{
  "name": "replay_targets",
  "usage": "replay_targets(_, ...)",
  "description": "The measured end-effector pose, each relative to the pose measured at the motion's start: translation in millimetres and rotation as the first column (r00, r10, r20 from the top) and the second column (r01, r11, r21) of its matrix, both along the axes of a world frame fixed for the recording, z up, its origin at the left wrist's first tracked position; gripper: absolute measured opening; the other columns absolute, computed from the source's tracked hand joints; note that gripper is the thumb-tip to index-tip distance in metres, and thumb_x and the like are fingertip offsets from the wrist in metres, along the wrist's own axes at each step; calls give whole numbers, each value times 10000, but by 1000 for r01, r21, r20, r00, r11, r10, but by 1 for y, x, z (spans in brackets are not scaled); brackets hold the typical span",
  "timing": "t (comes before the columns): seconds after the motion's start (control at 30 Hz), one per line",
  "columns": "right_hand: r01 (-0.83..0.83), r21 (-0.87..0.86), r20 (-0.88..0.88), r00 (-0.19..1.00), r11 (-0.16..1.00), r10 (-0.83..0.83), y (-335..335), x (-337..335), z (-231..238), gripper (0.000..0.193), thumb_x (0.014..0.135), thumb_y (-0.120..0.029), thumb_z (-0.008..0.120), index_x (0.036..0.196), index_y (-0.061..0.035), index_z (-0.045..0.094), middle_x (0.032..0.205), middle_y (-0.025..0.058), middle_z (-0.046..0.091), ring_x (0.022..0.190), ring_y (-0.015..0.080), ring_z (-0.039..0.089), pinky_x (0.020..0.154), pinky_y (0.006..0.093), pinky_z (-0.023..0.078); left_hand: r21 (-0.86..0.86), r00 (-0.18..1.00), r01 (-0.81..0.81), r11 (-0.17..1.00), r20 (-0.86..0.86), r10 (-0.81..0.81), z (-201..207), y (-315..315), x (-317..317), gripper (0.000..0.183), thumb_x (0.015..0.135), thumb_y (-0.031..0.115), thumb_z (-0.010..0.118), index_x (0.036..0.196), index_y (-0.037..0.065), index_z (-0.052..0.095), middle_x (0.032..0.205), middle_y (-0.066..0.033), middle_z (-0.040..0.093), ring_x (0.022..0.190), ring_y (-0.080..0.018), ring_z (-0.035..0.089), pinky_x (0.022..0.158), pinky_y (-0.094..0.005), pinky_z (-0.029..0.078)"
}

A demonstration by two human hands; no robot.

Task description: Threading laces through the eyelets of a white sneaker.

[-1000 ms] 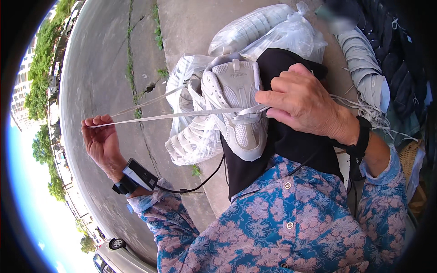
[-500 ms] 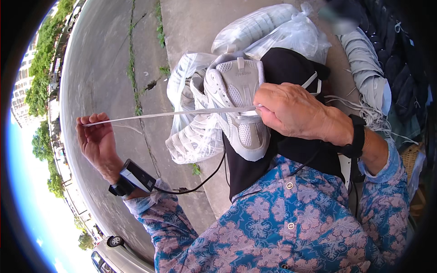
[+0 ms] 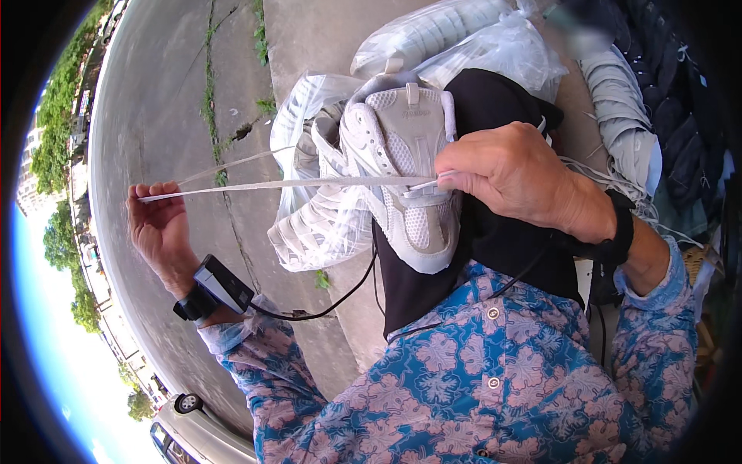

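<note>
A white and light grey sneaker upper rests on my lap over black cloth, its tongue pointing away from me. A flat white shoelace is stretched almost level from its lower eyelets out to the left. At that far end my left hand pinches the lace between thumb and curled fingers, and a thin loose tail trails from it. My right hand is closed on the lace beside the lowest eyelets, knuckles up. Its fingertips partly hide the lace there.
Clear plastic bags of similar grey-white shoe parts lie left of and beyond my lap. A stack of light grey pieces and loose laces lie at right, beside dark shoe parts. A black cable runs from my left wrist device.
My left hand has moved slightly up and left, keeping the lace taut. The lace's loose tail has swung upward. My right hand stays by the eyelets with its grip little changed.
</note>
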State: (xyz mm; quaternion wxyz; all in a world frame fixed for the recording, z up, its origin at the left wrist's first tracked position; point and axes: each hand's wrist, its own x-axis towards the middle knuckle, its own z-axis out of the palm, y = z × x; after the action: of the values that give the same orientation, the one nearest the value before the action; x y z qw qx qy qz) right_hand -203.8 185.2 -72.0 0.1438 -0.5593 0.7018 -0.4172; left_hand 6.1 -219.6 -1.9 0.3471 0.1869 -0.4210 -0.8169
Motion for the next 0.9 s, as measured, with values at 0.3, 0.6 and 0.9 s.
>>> replay_targets(0.3,180,319,24,980,931,-198,17,-8,3,207,917,-192,593,793,-30,629,714,187,637,689,382,644,612,444,502,147,932,-298,943,257,255,-61,-47,67,174,979,187,547,984,51,656,874,-43,683,787,-199,615,886,-427,462)
replay_targets(0.6,268,205,-34,963,941,-267,37,-3,-6,155,951,-183,549,939,-29,565,772,171,633,729,371,636,634,445,495,71,780,-584,809,327,534,-24,-110,217,220,997,203,490,936,42,628,805,-56,622,742,-208,581,831,-418,487)
replay_targets(0.9,199,-85,-258,942,976,-214,24,-11,-15,144,921,-121,595,1022,-19,584,779,144,627,741,311,641,628,395,509,-672,541,-222,707,518,662,31,-66,309,158,846,-59,555,998,-23,533,914,-80,539,833,-157,545,800,-271,481)
